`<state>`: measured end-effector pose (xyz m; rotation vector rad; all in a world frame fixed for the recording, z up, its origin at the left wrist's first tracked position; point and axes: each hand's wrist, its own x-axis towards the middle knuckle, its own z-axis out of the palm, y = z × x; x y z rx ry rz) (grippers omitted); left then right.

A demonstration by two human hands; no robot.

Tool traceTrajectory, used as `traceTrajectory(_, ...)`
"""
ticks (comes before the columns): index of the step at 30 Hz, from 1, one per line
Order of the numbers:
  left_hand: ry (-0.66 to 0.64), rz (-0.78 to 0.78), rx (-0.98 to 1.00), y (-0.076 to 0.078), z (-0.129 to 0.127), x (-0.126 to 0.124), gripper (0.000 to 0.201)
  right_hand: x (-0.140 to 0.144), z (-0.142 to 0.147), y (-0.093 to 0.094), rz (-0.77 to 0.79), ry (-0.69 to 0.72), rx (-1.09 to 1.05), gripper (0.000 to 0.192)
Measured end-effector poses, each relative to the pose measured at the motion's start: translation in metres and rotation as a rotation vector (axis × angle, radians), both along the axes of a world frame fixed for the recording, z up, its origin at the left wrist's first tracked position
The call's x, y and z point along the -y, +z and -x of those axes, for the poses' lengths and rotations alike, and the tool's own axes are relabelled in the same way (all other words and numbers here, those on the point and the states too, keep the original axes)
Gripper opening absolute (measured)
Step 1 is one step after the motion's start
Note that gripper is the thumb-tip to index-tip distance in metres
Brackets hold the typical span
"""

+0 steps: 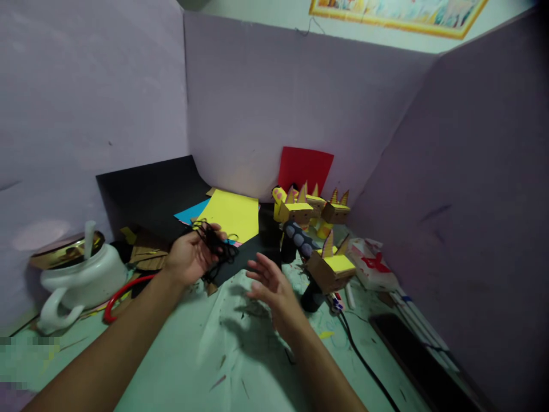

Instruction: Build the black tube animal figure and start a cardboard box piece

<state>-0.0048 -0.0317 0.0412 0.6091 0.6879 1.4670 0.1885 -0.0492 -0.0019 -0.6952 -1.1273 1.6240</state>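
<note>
Leftmost, white teapot [79, 274] with gold lid on surface [180, 355], spout-handle toward viewer. Just right of it, red ring [122, 294] lying flat, partly under left forearm. Cardboard scraps [146, 252] behind ring, near black sheet [154, 194] leaning at purple backdrop [278, 109].

Left hand [189, 260] raised above surface, fingers closed around tangle of black thread [217, 246]; loops spilling out to right of fingertips, hanging free above black paper edge. Behind thread, yellow sheet [234, 214] overlapping blue sheet [191, 212].

Right hand [270, 283] empty, fingers spread wide, palm turned toward left hand, just apart from thread; not touching it. Shadow of hand on surface below.

Right of hands, cluster of cardboard box figures [311, 209] with yellow tops and pointed ears, standing on dark tubes; nearest one [330, 269] close beside right hand. Red sheet [304, 166] upright against backdrop behind them. Black cable [364, 363] running along surface toward viewer. Farther right, white packet with red print [371, 266], then pens [422, 320] along right wall; details too blurred to tell.
</note>
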Motion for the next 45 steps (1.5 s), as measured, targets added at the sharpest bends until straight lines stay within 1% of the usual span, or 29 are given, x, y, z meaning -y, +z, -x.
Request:
traceTrajectory(1, -0.114, -0.018, -0.055, 0.0, -0.009, 0.006, 0.026, 0.002, 0.006, -0.002, -0.048, 0.024, -0.005, 0.068)
traceTrajectory(2, -0.248, -0.036, -0.144, -0.001, -0.019, 0.012, 0.021, 0.003, 0.011, -0.003, -0.094, 0.067, -0.018, 0.075)
traceTrajectory(3, -0.319, -0.062, -0.236, -0.001, -0.026, 0.017, 0.017, 0.004, 0.014, -0.005, -0.123, 0.114, -0.029, 0.077)
traceTrajectory(4, -0.342, -0.097, -0.324, -0.001, -0.031, 0.02, 0.016, 0.005, 0.016, -0.006, -0.126, 0.149, -0.032, 0.073)
traceTrajectory(5, -0.343, -0.127, -0.407, -0.001, -0.033, 0.021, 0.023, 0.006, 0.015, -0.006, -0.1, 0.161, -0.028, 0.064)
traceTrajectory(6, -0.299, -0.149, -0.478, -0.001, -0.032, 0.021, 0.031, 0.006, 0.012, -0.006, -0.052, 0.15, -0.016, 0.051)
traceTrajectory(8, -0.127, -0.146, -0.593, 0.0, -0.021, 0.013, 0.038, 0.006, 0.004, -0.004, 0.051, 0.074, 0.015, 0.031)
traceTrajectory(10, 0.144, -0.092, -0.682, 0.002, -0.004, 0.004, 0.036, 0.006, -0.007, 0.0, 0.109, 0.02, 0.006, 0.028)
traceTrajectory(11, 0.252, -0.058, -0.729, 0.003, 0.005, 0.0, 0.036, 0.007, -0.011, 0.002, 0.119, 0.012, -0.016, 0.028)
traceTrajectory(12, 0.302, -0.029, -0.784, 0.005, 0.012, -0.002, 0.034, 0.008, -0.015, 0.005, 0.119, 0.013, -0.044, 0.027)
traceTrajectory(13, 0.286, -0.007, -0.848, 0.006, 0.019, -0.003, 0.033, 0.01, -0.018, 0.007, 0.113, 0.018, -0.079, 0.026)
traceTrajectory(14, 0.205, 0.0, -0.921, 0.006, 0.023, -0.003, 0.031, 0.012, -0.02, 0.009, 0.103, 0.028, -0.114, 0.025)
traceTrajectory(17, -0.203, -0.041, -1.092, 0.001, 0.028, 0.004, 0.034, 0.018, -0.024, 0.014, 0.073, 0.05, -0.199, 0.022)
traceTrajectory(19, -0.389, -0.056, -1.149, -0.007, 0.029, 0.007, 0.042, 0.021, -0.026, 0.018, 0.076, 0.049, -0.238, 0.021)
traceTrajectory(20, -0.424, -0.047, -1.178, -0.01, 0.03, 0.007, 0.042, 0.022, -0.027, 0.02, 0.084, 0.047, -0.253, 0.022)
traceTrajectory(22, -0.419, -0.017, -1.242, -0.014, 0.033, 0.006, 0.03, 0.023, -0.03, 0.024, 0.096, 0.041, -0.28, 0.024)
traceTrajectory(24, -0.343, -0.005, -1.289, -0.012, 0.038, 0.003, 0.016, 0.023, -0.034, 0.026, 0.086, 0.038, -0.308, 0.025)
traceTrajectory(25, -0.295, -0.007, -1.297, -0.009, 0.04, 0.001, 0.014, 0.023, -0.036, 0.026, 0.07, 0.05, -0.311, 0.025)
traceTrajectory(26, -0.24, -0.016, -1.296, -0.004, 0.042, 0.0, 0.014, 0.022, -0.038, 0.025, 0.051, 0.079, -0.293, 0.025)
traceTrajectory(28, -0.072, -0.08, -1.252, 0.007, 0.042, 0.0, 0.014, 0.022, -0.039, 0.021, 0.022, 0.176, -0.182, 0.024)
traceTrajectory(31, 0.145, -0.254, -1.026, 0.025, 0.033, 0.001, 0.012, 0.02, -0.034, 0.011, -0.015, 0.287, 0.091, 0.025)
traceTrajectory(33, 0.221, -0.391, -0.851, 0.037, 0.024, 0.003, 0.011, 0.018, -0.028, 0.005, -0.129, 0.302, 0.274, 0.021)
traceTrajectory(35, 0.274, -0.533, -0.699, 0.05, 0.015, 0.004, 0.011, 0.016, -0.023, 0.001, -0.304, 0.278, 0.419, 0.016)
traceTrajectory(37, 0.274, -0.63, -0.529, 0.062, 0.007, 0.006, 0.014, 0.014, -0.02, 0.0, -0.425, 0.212, 0.514, 0.012)
traceTrajectory(38, 0.239, -0.641, -0.437, 0.066, 0.004, 0.007, 0.016, 0.013, -0.019, 0.0, -0.439, 0.175, 0.537, 0.012)
traceTrajectory(40, 0.144, -0.59, -0.26, 0.07, -0.002, 0.01, 0.02, 0.013, -0.021, 0.001, -0.403, 0.142, 0.539, 0.015)
traceTrajectory(42, 0.075, -0.489, -0.116, 0.066, -0.006, 0.011, 0.023, 0.014, -0.023, 0.002, -0.36, 0.22, 0.493, 0.019)
traceTrajectory(44, 0.041, -0.391, -0.021, 0.056, -0.008, 0.01, 0.025, 0.015, -0.023, 0.003, -0.34, 0.364, 0.434, 0.02)
traceTrajectory(45, 0.028, -0.351, 0.009, 0.051, -0.008, 0.009, 0.026, 0.016, -0.022, 0.003, -0.339, 0.399, 0.414, 0.019)
